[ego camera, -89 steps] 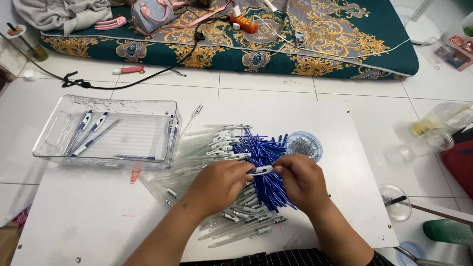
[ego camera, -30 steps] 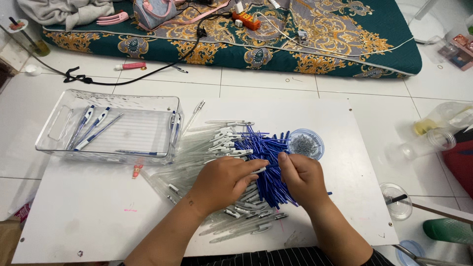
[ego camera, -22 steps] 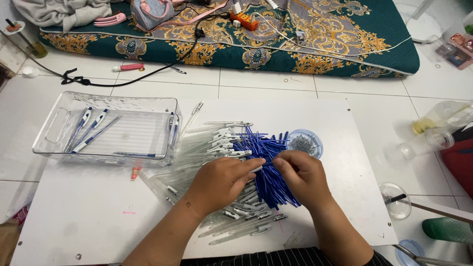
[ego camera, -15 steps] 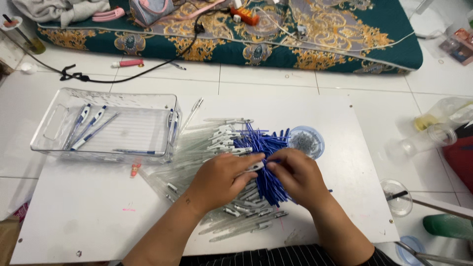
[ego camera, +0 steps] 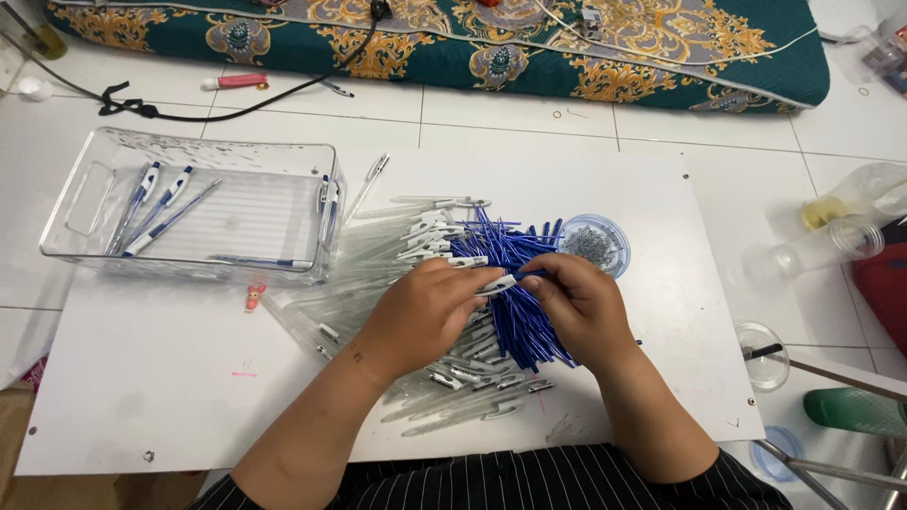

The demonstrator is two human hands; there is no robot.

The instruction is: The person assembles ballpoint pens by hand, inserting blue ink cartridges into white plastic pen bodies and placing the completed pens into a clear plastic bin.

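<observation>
A clear pen barrel point(ego camera: 498, 282) with a white clip is pinched between the left hand point(ego camera: 423, 314) and the right hand point(ego camera: 578, 304), both closed on it — held just above the heap of clear barrels point(ego camera: 397, 255) and blue refills point(ego camera: 515, 312) on the white board point(ego camera: 170, 378). Beyond lies a small round dish point(ego camera: 593, 244) of springs; farther left, a clear tray point(ego camera: 189, 203) holds a few finished pens.

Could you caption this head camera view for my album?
Both hands, left hand and right hand, hold a pen part above blue refills.
</observation>
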